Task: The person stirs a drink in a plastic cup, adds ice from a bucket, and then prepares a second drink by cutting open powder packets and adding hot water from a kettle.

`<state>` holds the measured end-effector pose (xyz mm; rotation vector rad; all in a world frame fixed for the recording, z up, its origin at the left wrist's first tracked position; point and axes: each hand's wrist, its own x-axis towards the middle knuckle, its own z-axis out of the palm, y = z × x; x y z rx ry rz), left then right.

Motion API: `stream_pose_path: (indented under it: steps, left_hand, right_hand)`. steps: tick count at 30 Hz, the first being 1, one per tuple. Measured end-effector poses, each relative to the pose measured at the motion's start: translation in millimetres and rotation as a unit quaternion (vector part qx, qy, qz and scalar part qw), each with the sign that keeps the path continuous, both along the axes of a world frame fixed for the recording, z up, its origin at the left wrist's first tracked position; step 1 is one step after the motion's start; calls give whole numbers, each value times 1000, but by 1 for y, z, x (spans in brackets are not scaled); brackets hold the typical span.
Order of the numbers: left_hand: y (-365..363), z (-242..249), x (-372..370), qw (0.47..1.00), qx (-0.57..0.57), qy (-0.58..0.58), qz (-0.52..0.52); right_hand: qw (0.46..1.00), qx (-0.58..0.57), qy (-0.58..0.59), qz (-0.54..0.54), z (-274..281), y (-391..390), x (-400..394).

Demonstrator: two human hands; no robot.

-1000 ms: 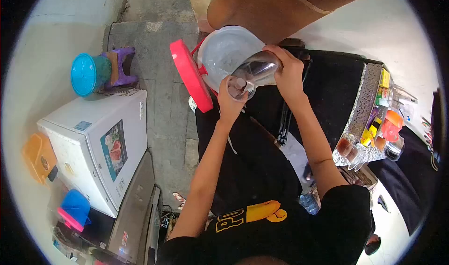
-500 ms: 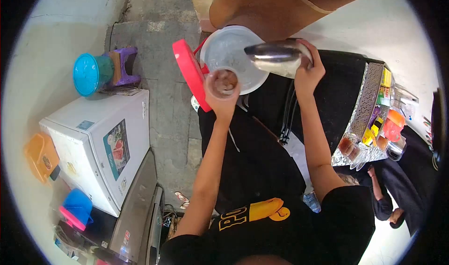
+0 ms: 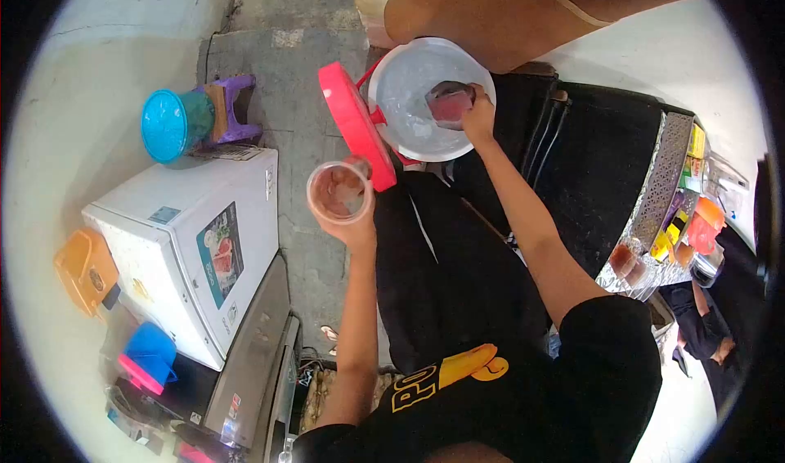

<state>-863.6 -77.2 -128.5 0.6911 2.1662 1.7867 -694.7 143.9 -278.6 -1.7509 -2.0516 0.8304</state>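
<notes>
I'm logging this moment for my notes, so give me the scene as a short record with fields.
Left hand: wrapped around a clear cup with brownish and pale lumps inside, perhaps ice
Right hand: gripping a shiny scoop over or in the white tub; depth unclear
Lid: red, off the opening, tilted at the tub's left side in the picture
Picture left: white appliance, turquoise bucket, purple stool
Picture right: another person, partly visible
</notes>
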Motion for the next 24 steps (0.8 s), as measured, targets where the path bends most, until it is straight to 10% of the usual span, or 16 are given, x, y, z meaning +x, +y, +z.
stream_pose_path:
  steps: [13,18,24]
  left_hand:
    - [-11,5,19,996,-30,-53,68]
    - [-14,6,23,994,-48,-67,65]
    - [-8,2,21,997,-48,-41,54]
  right_hand:
    - [907,-38,-150,392,-18,-48,-13]
    - [976,97,-76,178,-41,-30,7]
    - [994,-12,-43,102,-8,-9,-3]
